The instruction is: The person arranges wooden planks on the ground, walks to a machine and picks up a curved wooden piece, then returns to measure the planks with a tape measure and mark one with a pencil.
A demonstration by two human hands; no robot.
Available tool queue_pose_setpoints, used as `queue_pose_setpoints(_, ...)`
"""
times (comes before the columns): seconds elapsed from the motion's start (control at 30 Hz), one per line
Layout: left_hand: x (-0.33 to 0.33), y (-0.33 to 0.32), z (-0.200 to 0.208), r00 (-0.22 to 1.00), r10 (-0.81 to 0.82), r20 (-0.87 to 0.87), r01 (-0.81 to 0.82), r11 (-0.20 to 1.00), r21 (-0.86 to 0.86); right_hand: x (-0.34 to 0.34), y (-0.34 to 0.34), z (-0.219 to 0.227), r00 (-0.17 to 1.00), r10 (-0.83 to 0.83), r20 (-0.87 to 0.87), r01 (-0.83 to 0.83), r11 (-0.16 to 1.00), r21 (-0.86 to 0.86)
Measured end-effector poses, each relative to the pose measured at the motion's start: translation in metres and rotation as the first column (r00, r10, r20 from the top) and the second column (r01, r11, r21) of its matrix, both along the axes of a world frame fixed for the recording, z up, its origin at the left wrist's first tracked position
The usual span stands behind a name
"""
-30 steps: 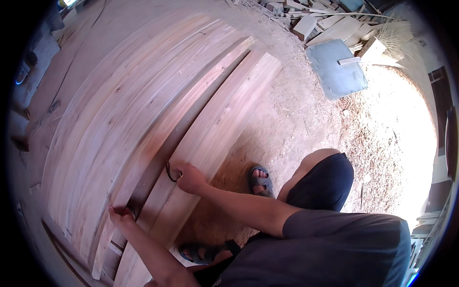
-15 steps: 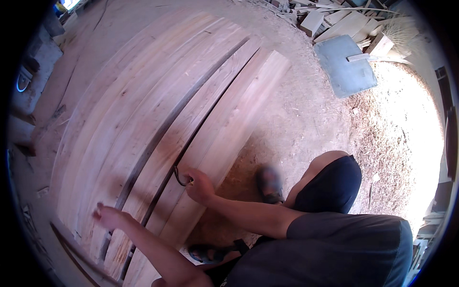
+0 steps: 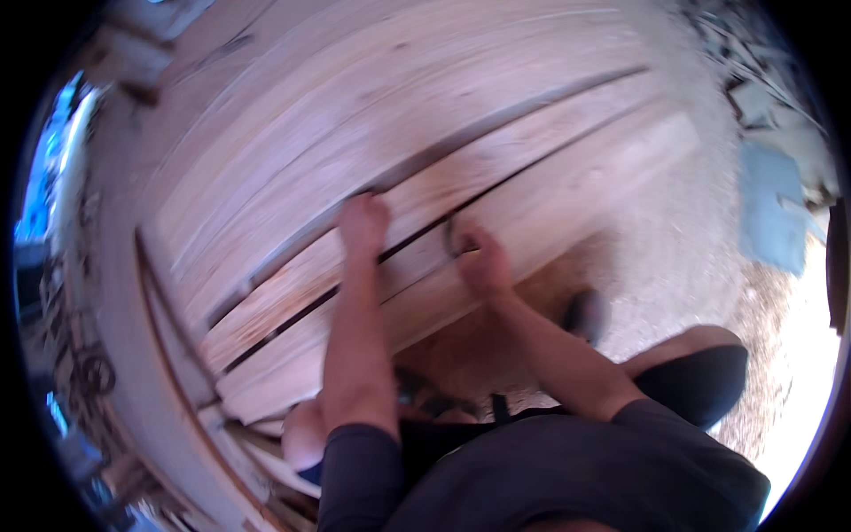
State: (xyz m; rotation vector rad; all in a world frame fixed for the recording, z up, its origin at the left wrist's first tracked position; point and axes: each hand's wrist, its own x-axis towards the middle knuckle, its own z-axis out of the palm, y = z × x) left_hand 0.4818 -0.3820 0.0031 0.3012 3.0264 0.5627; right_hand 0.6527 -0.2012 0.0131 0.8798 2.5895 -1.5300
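Observation:
Long pale wooden planks [image 3: 292, 151] lie side by side, with dark gaps between some of them. My left hand [image 3: 363, 223] is at the far edge of a narrow plank [image 3: 301, 297], its fingers curled over that edge into the gap; motion blur softens them. Closer to me and to the right, my right hand [image 3: 485, 266] is closed around a thin, dark, curved thing [image 3: 449, 236], which loops out past the fingers. A small yellow spot shows by the grip. The rest of this thing is hidden in the hand, above the nearest planks [image 3: 567, 208].
A blue-grey flat panel [image 3: 769, 208] lies at the right, with piled wood scraps [image 3: 753, 102] beyond it. Sawdust covers ground at the right. A long board edge [image 3: 173, 355] and clutter [image 3: 93, 368] stand at the left. My knee [image 3: 700, 377] and foot [image 3: 585, 315] are near the planks.
The view has swung, so the planks lie more crosswise. My left hand has moved along the planks toward my right hand and onto a plank edge. The right hand still holds the dark curved thing.

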Motion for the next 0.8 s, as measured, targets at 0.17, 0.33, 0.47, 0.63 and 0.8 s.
queue_pose_setpoints(0.17, 0.013, 0.004, 0.0, 0.998, 0.016, -0.068, -0.017, 1.0, -0.02, 0.005, -0.004, -0.005, 0.991, 0.025, -0.135, -0.009, 0.993, 0.115)
queue_pose_setpoints(0.33, 0.025, 0.013, -0.005, 0.904, 0.426, -0.036, -0.388, 0.853, 0.35, 0.009, -0.013, 0.002, 0.979, 0.079, -0.19, -0.038, 0.977, 0.21)
queue_pose_setpoints(0.47, 0.009, 0.007, 0.003, 0.655, 0.753, 0.06, -0.655, 0.527, 0.542, 0.011, -0.014, 0.003, 0.965, 0.164, -0.204, -0.096, 0.947, 0.306)
queue_pose_setpoints(0.63, -0.035, -0.045, -0.007, 0.401, 0.607, 0.686, -0.667, -0.32, 0.673, 0.011, -0.015, 0.002, 0.866, 0.404, -0.295, -0.225, 0.842, 0.491)
queue_pose_setpoints(0.8, -0.046, -0.077, -0.043, 0.456, 0.131, 0.88, -0.747, -0.48, 0.459, 0.008, -0.022, 0.018, 0.751, 0.565, -0.341, -0.365, 0.786, 0.499)
